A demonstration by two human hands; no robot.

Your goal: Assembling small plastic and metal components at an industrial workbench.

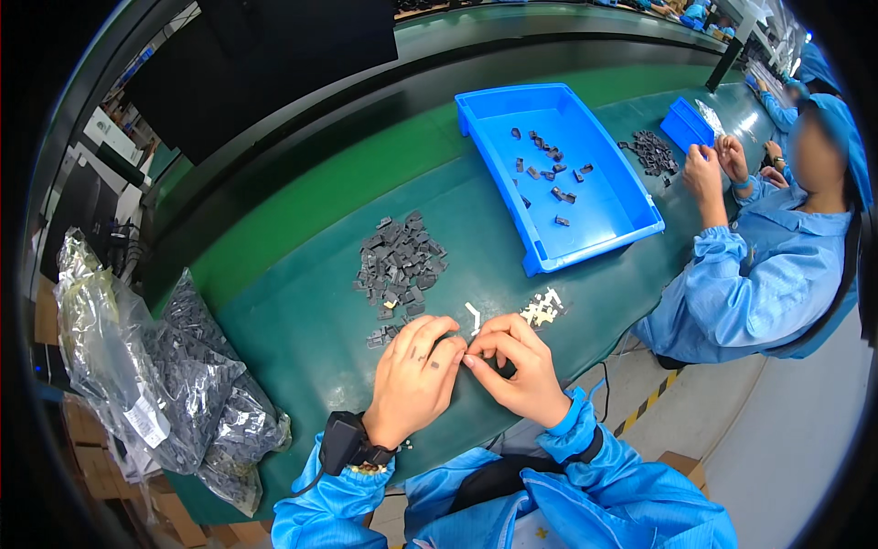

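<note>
My left hand (413, 377) and my right hand (519, 372) meet at the fingertips above the near part of the green table. Both are closed in a pinch on something too small to make out. Just beyond my left hand lies a heap of small dark grey plastic parts (400, 261). A thin whitish strip (473, 317) lies right beyond the fingertips. Beside my right hand is a small pile of cream-coloured pieces (543, 307), with some dark bits around it.
A blue tray (532, 260) with several dark parts inside stands beyond my right hand. Clear bags (197, 384) of dark parts sit at the left. On the right, a person in blue workwear (768, 265) handles something near a small blue bin (688, 124) and another dark heap (651, 153).
</note>
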